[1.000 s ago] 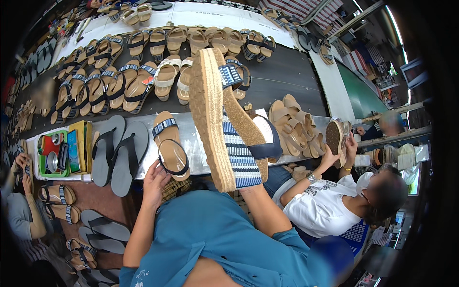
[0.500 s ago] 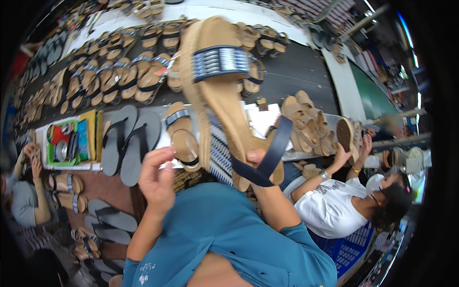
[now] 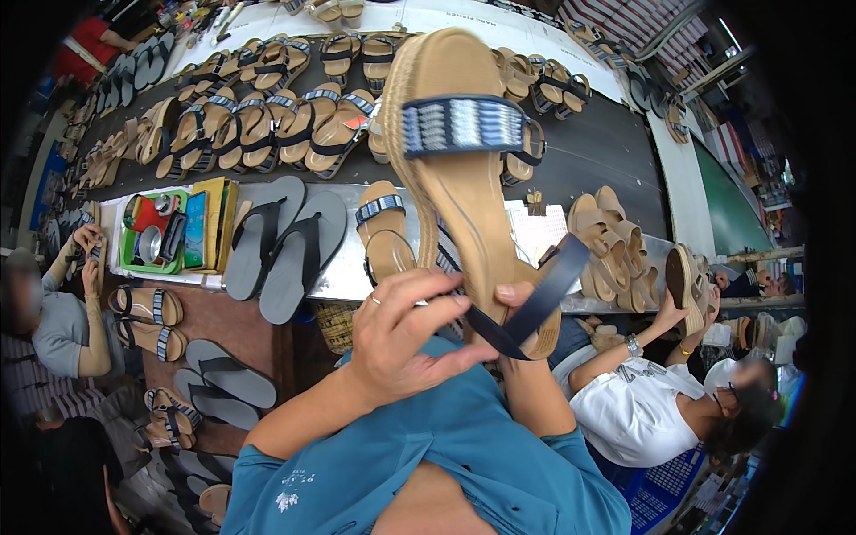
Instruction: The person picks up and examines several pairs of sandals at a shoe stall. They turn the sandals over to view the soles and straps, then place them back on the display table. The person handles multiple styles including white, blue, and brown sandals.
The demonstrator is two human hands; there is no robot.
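A tan wedge sandal (image 3: 459,192) is held up in front of me, toe away, its sole lining facing up. It has a blue-and-white woven band (image 3: 464,125) over the toes and a dark navy ankle strap (image 3: 544,290). My right hand (image 3: 515,296) grips it at the heel, thumb inside on the footbed, the other fingers hidden beneath. Beside the heel, my left hand (image 3: 406,330) curls its fingers against the wedge's side and the strap's left end, thumb below. A similar sandal (image 3: 385,227) lies on the bench just left of the held one.
Grey flip-flops (image 3: 294,245) and a green tray (image 3: 153,236) of small items sit on the bench at left. Rows of sandals (image 3: 259,129) stand on the dark conveyor belt (image 3: 597,143) beyond. Co-workers sit at both sides; the right one (image 3: 642,401) holds a sandal.
My left hand has moved right from beside the sandal onto its heel side and strap. The sandal has shifted right in view, still in my right hand.
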